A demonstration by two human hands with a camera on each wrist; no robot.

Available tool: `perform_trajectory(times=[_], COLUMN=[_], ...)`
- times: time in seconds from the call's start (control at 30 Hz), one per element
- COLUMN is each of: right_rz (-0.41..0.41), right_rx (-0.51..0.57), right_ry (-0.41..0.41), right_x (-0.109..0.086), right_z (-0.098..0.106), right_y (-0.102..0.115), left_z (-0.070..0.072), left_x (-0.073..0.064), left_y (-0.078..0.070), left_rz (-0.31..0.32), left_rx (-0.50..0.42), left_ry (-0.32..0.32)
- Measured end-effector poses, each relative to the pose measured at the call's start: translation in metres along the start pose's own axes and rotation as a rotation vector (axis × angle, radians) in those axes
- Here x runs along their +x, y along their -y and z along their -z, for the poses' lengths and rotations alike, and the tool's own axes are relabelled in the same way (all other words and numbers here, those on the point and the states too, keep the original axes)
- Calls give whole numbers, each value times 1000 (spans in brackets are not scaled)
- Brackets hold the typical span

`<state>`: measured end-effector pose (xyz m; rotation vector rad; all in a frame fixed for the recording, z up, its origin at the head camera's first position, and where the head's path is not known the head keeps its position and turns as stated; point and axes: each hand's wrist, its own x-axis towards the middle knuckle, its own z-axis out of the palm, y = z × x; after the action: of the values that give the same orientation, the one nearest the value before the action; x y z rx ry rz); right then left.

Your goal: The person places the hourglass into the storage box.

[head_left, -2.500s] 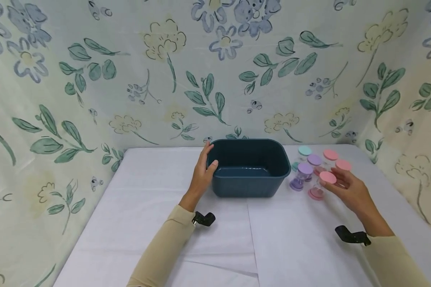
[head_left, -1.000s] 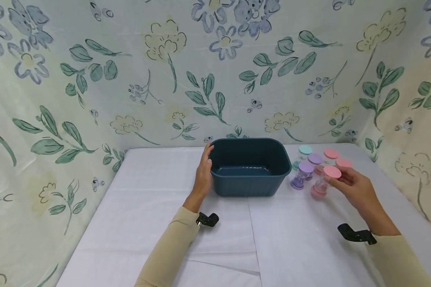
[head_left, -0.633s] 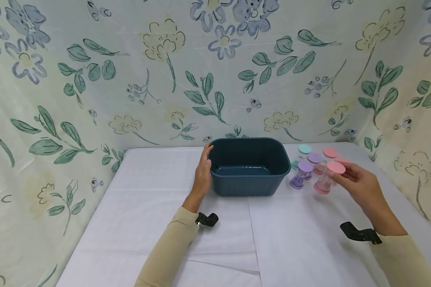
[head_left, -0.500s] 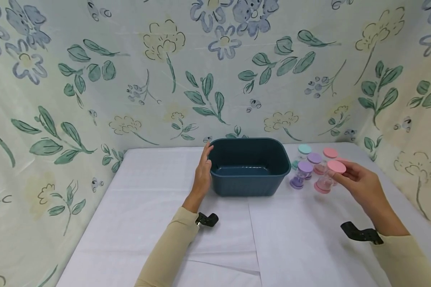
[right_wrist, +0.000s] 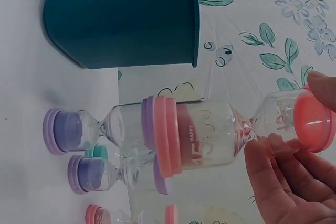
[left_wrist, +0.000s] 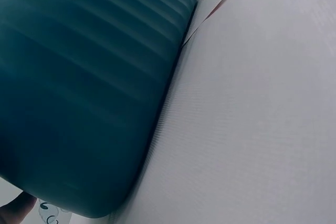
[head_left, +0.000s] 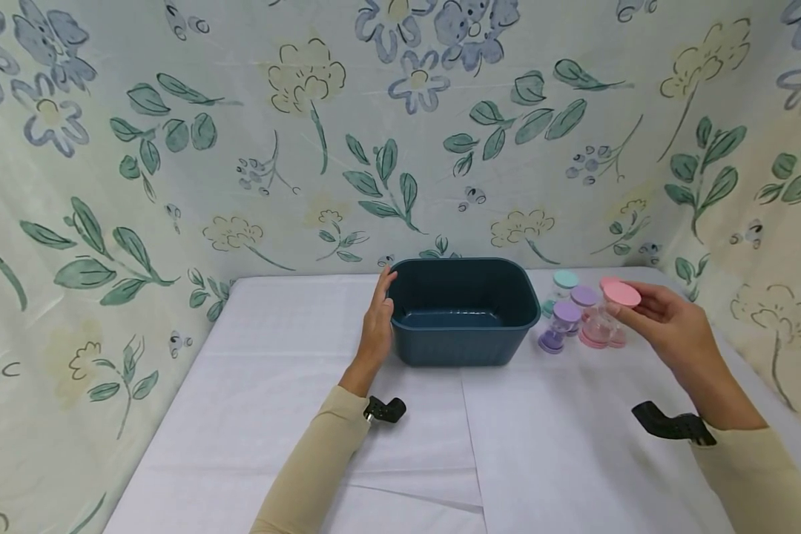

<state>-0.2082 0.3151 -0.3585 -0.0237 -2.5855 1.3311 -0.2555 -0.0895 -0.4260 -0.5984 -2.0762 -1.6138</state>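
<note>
My right hand (head_left: 674, 326) pinches a clear sand timer with pink ends (head_left: 621, 295) near its top. In the right wrist view the thumb and fingers grip the upper pink cap and glass of this timer (right_wrist: 212, 135), its base raised off the cloth. Two purple sand timers (head_left: 567, 311) stand just left of it, with a teal one (head_left: 565, 279) behind. Other pink timers are partly hidden behind the held one and the hand. My left hand (head_left: 375, 330) rests with fairly straight fingers along the left wall of a dark teal bin (head_left: 467, 348).
A white cloth (head_left: 294, 356) with creases covers the table. The bin stands near the back edge, left of the timers, and its visible floor is bare. Floral fabric (head_left: 387, 148) hangs behind and at both sides.
My right hand has lifted the pink timer and moved it slightly back and right. Earlier, the left thumb lay over the bin's rim; now it lies along the outside. The bin has stayed put.
</note>
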Motion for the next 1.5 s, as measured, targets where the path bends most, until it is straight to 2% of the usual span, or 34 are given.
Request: perform_trajectory(times=[0.4,0.53,0.73,1.07,1.5], right_rz=[81,82,127,214,186], right_rx=[16,3,-14,72,131], right_ry=[7,9,8,30,135], right_x=[8,10,15,21,31], right_z=[-1,-3,-8,-21,-52], right_y=[24,32,45,62,83], left_z=[-1,-1,0,-1,1], left_x=[0,-1,-2,-2,-1], left_y=[-1,1,3,7,8], left_rz=[16,10,-5,-12,-36], left_rx=[1,0,-6,-19,-22], left_ry=[-6,-7,-7,-8,-13])
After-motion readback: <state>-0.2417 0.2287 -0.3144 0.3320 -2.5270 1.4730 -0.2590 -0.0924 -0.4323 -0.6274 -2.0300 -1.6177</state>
